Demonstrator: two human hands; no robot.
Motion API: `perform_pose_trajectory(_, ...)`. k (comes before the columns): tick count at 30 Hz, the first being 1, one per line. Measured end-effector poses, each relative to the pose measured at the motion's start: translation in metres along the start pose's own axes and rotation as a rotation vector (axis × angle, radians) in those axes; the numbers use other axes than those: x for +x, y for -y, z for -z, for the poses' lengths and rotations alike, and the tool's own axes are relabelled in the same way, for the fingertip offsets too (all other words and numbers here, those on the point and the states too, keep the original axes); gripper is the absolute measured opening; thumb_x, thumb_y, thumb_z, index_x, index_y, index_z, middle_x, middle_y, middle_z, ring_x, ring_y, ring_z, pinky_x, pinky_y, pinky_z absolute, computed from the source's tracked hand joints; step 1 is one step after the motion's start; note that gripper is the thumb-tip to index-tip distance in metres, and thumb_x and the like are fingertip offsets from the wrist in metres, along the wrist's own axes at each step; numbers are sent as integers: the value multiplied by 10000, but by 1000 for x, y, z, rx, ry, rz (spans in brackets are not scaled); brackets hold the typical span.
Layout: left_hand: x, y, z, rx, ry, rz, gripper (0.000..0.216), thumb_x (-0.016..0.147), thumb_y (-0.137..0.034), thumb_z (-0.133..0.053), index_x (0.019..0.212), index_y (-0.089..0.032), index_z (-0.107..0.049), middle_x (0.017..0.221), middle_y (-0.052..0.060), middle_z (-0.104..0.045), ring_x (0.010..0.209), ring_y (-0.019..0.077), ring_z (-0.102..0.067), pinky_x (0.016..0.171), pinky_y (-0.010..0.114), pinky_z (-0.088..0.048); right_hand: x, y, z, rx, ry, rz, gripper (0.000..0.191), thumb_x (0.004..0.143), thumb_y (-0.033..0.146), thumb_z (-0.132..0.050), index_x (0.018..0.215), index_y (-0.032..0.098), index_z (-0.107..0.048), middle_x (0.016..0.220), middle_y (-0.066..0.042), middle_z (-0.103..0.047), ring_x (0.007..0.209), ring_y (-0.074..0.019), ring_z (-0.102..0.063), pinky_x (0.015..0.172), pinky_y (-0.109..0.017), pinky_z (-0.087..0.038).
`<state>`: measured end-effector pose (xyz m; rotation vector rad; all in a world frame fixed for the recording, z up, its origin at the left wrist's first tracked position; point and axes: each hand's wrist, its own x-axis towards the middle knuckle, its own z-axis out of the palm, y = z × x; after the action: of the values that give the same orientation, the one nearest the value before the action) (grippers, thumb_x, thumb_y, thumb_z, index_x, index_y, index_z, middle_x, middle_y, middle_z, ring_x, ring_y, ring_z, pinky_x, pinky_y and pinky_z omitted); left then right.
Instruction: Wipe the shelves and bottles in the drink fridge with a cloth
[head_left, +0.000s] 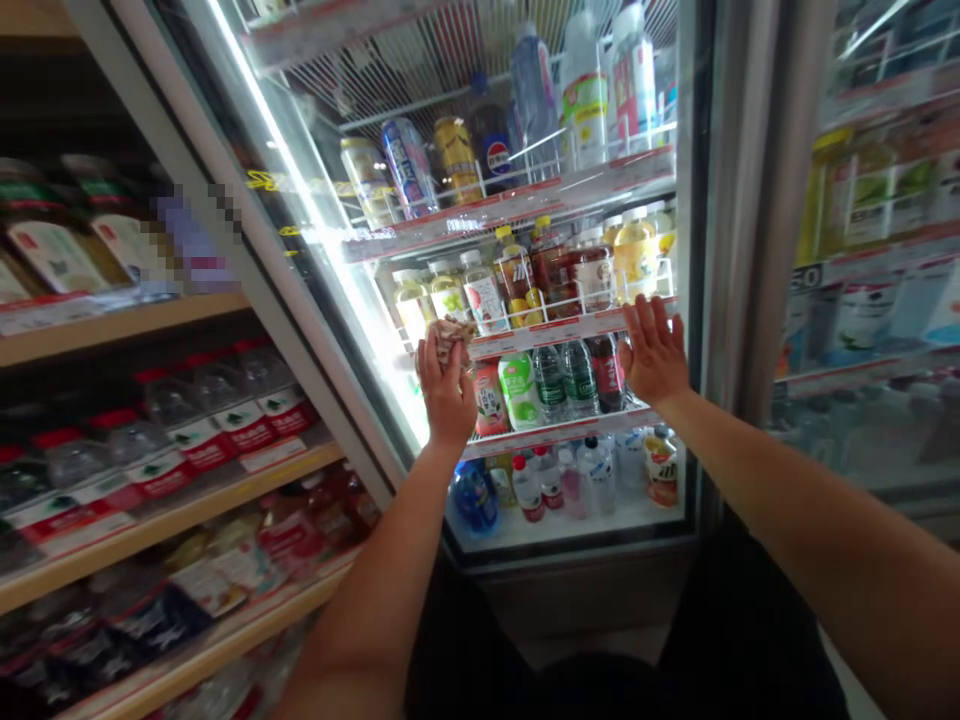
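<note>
My left hand (447, 392) is closed around a crumpled brownish cloth (453, 336) and presses it against the glass door (525, 300) of a drinks fridge, near its left side. My right hand (654, 350) lies flat and open on the same glass, fingers stretched upward, near the door's right frame. Behind the glass, wire shelves hold several bottles and cans (555, 380) in rows.
A bright light strip (330, 260) runs down the fridge's left frame. Wooden shelves (150, 520) on the left carry bottled water packs and packaged goods. A second fridge door (877, 260) stands to the right, beyond a metal post (757, 230).
</note>
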<state>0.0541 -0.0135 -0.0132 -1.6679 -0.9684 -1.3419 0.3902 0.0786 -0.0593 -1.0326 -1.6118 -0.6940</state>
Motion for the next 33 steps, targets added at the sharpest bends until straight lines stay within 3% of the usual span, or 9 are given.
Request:
perform_pose_trajectory(11,-2,-8,-5,-49,12,39,573,935,-90,-443,1456,-314,-520,1691,-34,-225,1574,243,-165,1310,499,-181,-2,0,0,14,10,2,679,1029,353,-342,1644,268,-68,1691,-76,-254,1557,-298,-211,1240,-596,-177)
perform_pose_trajectory(21,-3,-11,-2,-5,63,44,511,940,-131,-457,1412,-290,-573,1660,3,-315,1561,254,-217,1283,525,-254,-4,3,3,10,8,-14,634,1022,357,-339,1628,226,-208,1663,-106,-317,1545,-309,-254,1233,-608,-196)
perform_pose_trajectory(33,-5,-17,-4,-19,66,-8,480,960,-123,-444,1391,-279,-588,1653,23,-328,1559,252,-220,1285,520,-250,-6,2,0,13,-1,-5,664,1023,347,-356,1640,228,-141,1665,-107,-312,1555,-307,-222,1241,-610,-179)
